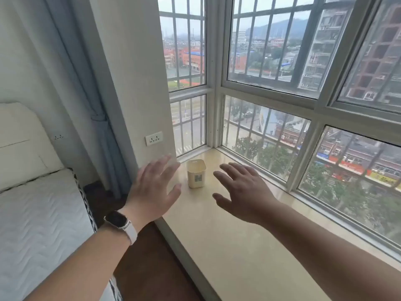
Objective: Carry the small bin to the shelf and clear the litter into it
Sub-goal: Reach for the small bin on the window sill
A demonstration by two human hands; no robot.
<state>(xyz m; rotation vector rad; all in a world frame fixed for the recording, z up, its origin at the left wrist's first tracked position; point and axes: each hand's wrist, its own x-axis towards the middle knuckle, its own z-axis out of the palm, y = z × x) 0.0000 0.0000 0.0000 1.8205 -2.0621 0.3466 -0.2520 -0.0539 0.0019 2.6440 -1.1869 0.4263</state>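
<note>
A small cream bin [196,173] with a square open top stands upright on the beige window ledge [227,231], near the far corner by the wall. My left hand [155,190] hovers just left of the bin, fingers spread, a watch on the wrist. To the right of the bin, my right hand [240,192] is held out with its fingers spread too. Neither hand touches the bin. No litter or shelf is in view.
Barred windows [267,131] run along the ledge's far side and corner. A wall with a socket [154,138] and a blue curtain [102,131] stand to the left. A bed with a white mattress [36,231] lies at lower left, dark floor between it and the ledge.
</note>
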